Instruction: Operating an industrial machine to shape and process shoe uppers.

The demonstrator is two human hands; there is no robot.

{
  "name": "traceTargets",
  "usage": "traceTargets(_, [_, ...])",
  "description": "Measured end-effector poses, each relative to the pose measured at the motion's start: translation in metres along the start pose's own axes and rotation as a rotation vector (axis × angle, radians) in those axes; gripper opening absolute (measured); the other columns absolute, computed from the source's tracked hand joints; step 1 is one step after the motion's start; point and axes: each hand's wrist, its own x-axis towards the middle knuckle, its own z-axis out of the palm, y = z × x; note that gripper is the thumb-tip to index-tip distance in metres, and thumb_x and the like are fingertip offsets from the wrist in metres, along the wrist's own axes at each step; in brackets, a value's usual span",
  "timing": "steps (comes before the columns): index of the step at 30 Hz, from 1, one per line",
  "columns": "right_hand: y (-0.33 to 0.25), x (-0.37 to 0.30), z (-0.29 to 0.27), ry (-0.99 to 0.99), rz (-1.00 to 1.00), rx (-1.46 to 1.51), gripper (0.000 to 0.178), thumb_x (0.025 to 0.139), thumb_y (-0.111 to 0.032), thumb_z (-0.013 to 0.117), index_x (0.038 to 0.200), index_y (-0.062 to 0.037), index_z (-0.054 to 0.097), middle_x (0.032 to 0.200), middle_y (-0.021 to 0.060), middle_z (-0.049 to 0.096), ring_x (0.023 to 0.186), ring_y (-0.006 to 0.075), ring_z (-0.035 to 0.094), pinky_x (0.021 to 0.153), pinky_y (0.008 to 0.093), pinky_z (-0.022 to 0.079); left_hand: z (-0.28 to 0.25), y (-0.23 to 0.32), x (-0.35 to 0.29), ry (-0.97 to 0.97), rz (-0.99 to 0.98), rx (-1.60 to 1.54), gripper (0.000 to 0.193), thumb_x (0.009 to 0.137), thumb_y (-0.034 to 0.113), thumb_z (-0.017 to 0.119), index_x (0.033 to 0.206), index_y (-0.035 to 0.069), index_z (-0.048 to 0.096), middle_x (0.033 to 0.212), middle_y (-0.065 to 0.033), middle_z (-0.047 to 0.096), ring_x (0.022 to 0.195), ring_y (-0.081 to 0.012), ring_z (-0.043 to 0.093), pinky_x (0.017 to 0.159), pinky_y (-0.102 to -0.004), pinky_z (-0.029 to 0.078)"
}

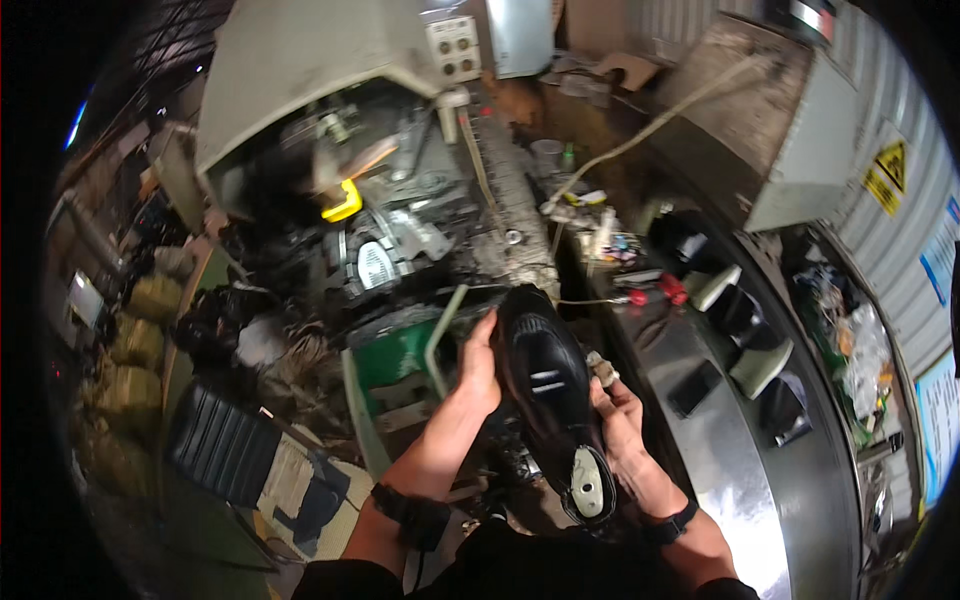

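Observation:
A black shoe [545, 370] hangs in front of me, toe pointing away. Its near end shows a pale inner piece with a small dark hole [588, 487]. My left hand [481, 368] grips the shoe's left side, with its fingertips partly hidden along the edge. On the other side my right hand [622, 420] is closed around a small pale, wad-like piece [602, 369] close to the shoe. I cannot make out exactly what that piece is.
At right, a metal worktop [735, 470] bears a dark flat rectangle [695, 388] and a red-handled tool [657, 291]. Black and pale shoe pieces [738, 313] line the belt beyond. Ahead left stands a hooded machine [300, 80]; a green bin [395, 357] and chair [225, 440] are nearer.

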Motion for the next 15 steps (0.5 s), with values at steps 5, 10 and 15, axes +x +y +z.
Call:
traceTargets(5, [0.065, 0.064, 0.112, -0.096, 0.093, 0.043, 0.016, 0.094, -0.013, 0.067, 0.103, 0.0007, 0.066, 0.087, 0.0021, 0.067, 0.072, 0.0084, 0.059, 0.065, 0.0236, 0.049, -0.073, 0.088, -0.008, 0.100, 0.460, 0.044, 0.039, 0.103, 0.029, 0.045, 0.126, 0.000, 0.059, 0.121, -0.0093, 0.064, 0.111, -0.0196, 0.059, 0.101, -0.0330, 0.044])
traceTargets(10, [0.099, 0.099, 0.195, -0.076, 0.189, 0.056, 0.015, 0.091, -0.014, 0.070, 0.103, -0.0053, 0.071, 0.084, -0.0028, 0.067, 0.069, 0.0056, 0.057, 0.064, 0.0214, 0.048, -0.122, 0.160, 0.016, 0.466, 0.905, 0.614, 0.034, 0.103, 0.017, 0.052, 0.129, -0.003, 0.058, 0.116, -0.0066, 0.065, 0.103, -0.0116, 0.059, 0.092, -0.0267, 0.046])
traceTargets(15, [0.128, 0.143, 0.229, -0.112, 0.182, 0.069, 0.032, 0.090, -0.011, 0.070, 0.122, -0.0101, 0.064, 0.102, -0.0010, 0.067, 0.085, 0.0089, 0.060, 0.077, 0.0268, 0.053, -0.177, 0.178, 0.032, 0.219, 0.359, 0.064, 0.040, 0.101, 0.039, 0.049, 0.111, 0.006, 0.067, 0.106, -0.0057, 0.069, 0.092, -0.0163, 0.063, 0.083, -0.0296, 0.050])
